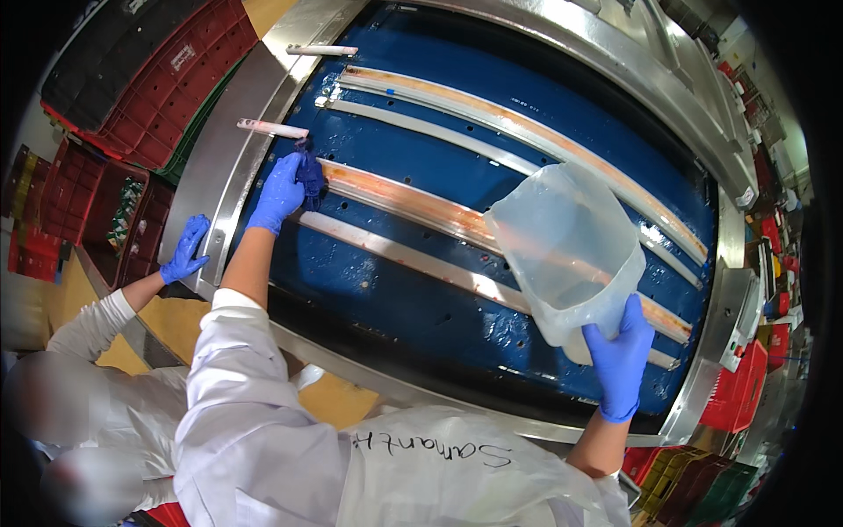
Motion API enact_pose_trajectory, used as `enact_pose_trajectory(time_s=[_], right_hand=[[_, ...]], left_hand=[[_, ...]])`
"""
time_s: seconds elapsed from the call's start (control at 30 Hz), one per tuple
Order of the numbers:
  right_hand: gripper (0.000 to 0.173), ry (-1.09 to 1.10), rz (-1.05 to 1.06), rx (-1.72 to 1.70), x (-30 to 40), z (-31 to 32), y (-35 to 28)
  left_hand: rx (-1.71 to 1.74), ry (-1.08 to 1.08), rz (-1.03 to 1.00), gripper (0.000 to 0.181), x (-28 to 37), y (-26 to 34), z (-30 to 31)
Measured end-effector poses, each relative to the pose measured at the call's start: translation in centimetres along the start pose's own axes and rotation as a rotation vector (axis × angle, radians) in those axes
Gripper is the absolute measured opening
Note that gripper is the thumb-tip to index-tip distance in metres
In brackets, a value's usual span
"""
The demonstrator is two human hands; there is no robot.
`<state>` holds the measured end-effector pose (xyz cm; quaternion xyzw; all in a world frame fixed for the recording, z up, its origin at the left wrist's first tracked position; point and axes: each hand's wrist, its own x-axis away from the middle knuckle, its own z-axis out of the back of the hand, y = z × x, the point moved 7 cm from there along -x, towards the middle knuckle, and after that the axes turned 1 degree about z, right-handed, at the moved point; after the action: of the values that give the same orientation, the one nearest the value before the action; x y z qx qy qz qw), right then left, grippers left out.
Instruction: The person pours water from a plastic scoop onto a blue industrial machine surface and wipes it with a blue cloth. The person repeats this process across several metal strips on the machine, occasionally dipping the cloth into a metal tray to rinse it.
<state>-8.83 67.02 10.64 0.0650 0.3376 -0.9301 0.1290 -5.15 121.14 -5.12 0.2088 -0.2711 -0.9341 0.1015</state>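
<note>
My left hand [280, 191], in a blue glove, grips a dark blue scouring cloth [309, 174] at the left end of a stained metal rail [408, 201]. My gloved right hand [619, 356] holds a cut-open translucent plastic container [560, 237] by its near edge, above the right part of the wet blue machine bed [395, 277]. A pale bar [408, 260] lies nearer me, partly behind the container. Farther off are another stained rail [514, 122] and a narrow pale bar [435, 135]. A short pale piece [273, 128] touches or nearly touches the cloth; another short piece [323, 50] lies farther back.
A steel frame [230, 165] surrounds the bed. At left, a co-worker's gloved hand [186, 250] rests on its edge, near stacked plastic crates [158, 85]. More crates [691, 481] stand at lower right, and a switch box [736, 329] is on the right side.
</note>
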Motion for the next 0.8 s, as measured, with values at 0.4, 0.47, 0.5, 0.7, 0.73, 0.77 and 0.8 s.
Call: enact_pose_trajectory(time_s=[0.4,0.47,0.5,0.7,0.73,0.77,0.8], right_hand=[[0.034,0.086,-0.008,0.158,2.4,-1.1,2.0],[0.035,0.078,0.054,0.237,2.6,-1.1,2.0],[0.036,0.074,0.086,0.274,2.6,-1.3,1.9],[0.037,0.068,0.030,0.395,3.1,-1.1,3.4],[0.038,0.074,0.025,0.412,3.3,-1.0,3.9],[0.038,0.107,0.070,0.414,3.4,-0.9,3.8],[0.039,0.090,0.031,0.416,3.8,-0.7,4.3]], left_hand=[[-0.055,0.022,-0.316,0.040,2.3,16.3,-11.3],[0.009,-0.044,-0.348,0.031,3.9,20.9,-13.1],[0.034,-0.030,-0.425,0.029,4.4,22.0,-13.4],[-0.080,0.144,-0.485,0.028,2.8,16.4,-9.4],[-0.118,0.174,-0.427,0.028,1.7,13.8,-6.9],[-0.127,0.272,-0.382,0.029,1.0,7.8,-5.0],[-0.197,0.195,-0.332,0.028,0.0,4.9,-3.4]])
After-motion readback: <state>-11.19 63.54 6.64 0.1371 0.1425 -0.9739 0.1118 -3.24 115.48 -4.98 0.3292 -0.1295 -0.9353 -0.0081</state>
